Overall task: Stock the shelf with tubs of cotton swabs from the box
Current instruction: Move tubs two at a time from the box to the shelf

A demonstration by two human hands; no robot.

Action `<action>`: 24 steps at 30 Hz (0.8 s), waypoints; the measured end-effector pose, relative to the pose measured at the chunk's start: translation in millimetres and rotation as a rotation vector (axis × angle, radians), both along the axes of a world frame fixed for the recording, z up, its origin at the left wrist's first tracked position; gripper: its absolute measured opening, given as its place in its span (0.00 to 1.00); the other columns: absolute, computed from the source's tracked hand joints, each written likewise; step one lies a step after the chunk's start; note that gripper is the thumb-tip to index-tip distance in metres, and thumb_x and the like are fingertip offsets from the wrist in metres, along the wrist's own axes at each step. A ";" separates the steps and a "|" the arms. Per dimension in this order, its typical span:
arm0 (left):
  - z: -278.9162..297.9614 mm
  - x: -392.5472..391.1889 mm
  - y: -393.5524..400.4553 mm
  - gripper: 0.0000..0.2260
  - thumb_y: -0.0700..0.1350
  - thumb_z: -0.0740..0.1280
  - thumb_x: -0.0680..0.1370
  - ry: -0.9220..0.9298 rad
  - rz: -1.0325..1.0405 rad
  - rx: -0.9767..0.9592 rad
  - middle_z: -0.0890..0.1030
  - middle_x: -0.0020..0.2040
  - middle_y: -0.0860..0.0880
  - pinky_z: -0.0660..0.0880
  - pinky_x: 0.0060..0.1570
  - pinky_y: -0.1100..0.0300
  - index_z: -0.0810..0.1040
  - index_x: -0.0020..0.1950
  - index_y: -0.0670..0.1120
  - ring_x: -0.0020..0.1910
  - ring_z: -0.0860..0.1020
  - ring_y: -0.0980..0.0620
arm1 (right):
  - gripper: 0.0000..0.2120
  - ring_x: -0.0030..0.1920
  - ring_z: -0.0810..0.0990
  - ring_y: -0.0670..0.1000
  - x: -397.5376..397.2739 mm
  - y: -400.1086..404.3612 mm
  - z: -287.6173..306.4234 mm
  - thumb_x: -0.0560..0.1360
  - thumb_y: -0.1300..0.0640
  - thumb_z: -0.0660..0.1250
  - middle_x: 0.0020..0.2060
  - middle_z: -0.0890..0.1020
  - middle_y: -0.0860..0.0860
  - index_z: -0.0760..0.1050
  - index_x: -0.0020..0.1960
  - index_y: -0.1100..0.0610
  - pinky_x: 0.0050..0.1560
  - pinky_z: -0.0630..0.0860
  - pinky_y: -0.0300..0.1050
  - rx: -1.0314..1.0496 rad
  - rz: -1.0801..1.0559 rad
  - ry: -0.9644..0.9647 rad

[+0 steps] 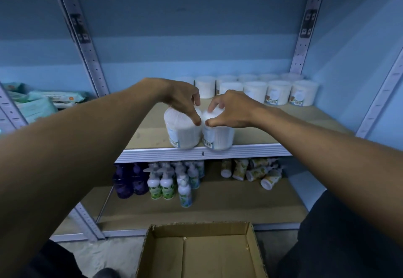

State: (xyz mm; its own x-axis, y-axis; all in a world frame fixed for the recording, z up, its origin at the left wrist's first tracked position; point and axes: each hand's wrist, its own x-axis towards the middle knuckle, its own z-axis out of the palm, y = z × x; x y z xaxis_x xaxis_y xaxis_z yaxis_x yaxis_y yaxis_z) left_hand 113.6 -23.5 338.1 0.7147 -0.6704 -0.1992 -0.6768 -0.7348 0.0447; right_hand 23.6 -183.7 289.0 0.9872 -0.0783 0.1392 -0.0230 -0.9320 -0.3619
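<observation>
L hand (182, 101) grips left tub (183, 130) by its lid, fingers curled; R hand (231, 109) grips right tub (218, 135) likewise. Both tubs upright, touching, at shelf (261, 125) front edge — stocked tubs (277, 91) in rows at 1 o'clock. Box (202, 253) at 6 o'clock, below.
</observation>
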 end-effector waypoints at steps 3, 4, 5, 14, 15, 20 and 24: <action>-4.1 9.1 -0.4 0.31 0.60 0.76 0.67 0.015 0.004 -0.003 0.74 0.62 0.54 0.74 0.59 0.54 0.70 0.66 0.52 0.59 0.74 0.50 | 0.17 0.53 0.74 0.47 6.4 -1.7 -2.6 0.69 0.39 0.73 0.55 0.76 0.47 0.81 0.54 0.44 0.49 0.69 0.42 -0.004 0.002 -0.005; -5.8 11.8 -0.6 0.31 0.60 0.76 0.67 0.022 0.008 -0.004 0.74 0.62 0.53 0.74 0.59 0.54 0.70 0.65 0.52 0.59 0.74 0.50 | 0.16 0.53 0.74 0.46 8.0 -2.0 -3.7 0.69 0.39 0.73 0.55 0.76 0.46 0.81 0.54 0.44 0.49 0.69 0.42 -0.001 0.001 -0.008; -7.3 14.4 -0.7 0.31 0.60 0.76 0.67 0.029 0.011 -0.009 0.74 0.62 0.53 0.74 0.59 0.54 0.70 0.65 0.52 0.59 0.74 0.49 | 0.16 0.53 0.73 0.46 9.4 -2.5 -4.6 0.70 0.39 0.73 0.55 0.75 0.46 0.80 0.54 0.44 0.49 0.69 0.42 0.002 0.000 -0.012; -15.2 28.3 4.5 0.26 0.60 0.74 0.69 0.084 0.033 -0.085 0.75 0.61 0.55 0.73 0.59 0.56 0.72 0.63 0.53 0.60 0.74 0.51 | 0.18 0.57 0.69 0.46 13.4 -1.0 -9.1 0.73 0.37 0.70 0.57 0.71 0.47 0.78 0.59 0.44 0.53 0.66 0.43 0.011 -0.007 0.017; -15.5 28.4 5.6 0.26 0.60 0.74 0.70 0.092 0.031 -0.090 0.75 0.62 0.55 0.72 0.60 0.56 0.72 0.64 0.54 0.61 0.74 0.51 | 0.18 0.58 0.69 0.46 12.1 -0.2 -8.5 0.73 0.37 0.70 0.58 0.71 0.47 0.78 0.60 0.44 0.54 0.65 0.43 0.011 -0.010 0.021; -10.0 18.6 12.8 0.33 0.65 0.74 0.67 0.123 0.010 -0.121 0.73 0.66 0.60 0.66 0.66 0.57 0.70 0.69 0.57 0.65 0.71 0.55 | 0.25 0.63 0.73 0.47 6.9 0.6 -2.3 0.68 0.30 0.71 0.60 0.77 0.45 0.79 0.59 0.41 0.60 0.73 0.48 -0.039 -0.032 0.024; -2.9 8.7 20.1 0.33 0.64 0.76 0.65 0.074 -0.018 -0.130 0.73 0.65 0.61 0.69 0.63 0.58 0.72 0.67 0.59 0.61 0.73 0.55 | 0.24 0.59 0.76 0.47 -3.2 3.0 4.0 0.66 0.34 0.75 0.57 0.79 0.45 0.80 0.58 0.42 0.60 0.76 0.51 -0.057 -0.037 -0.056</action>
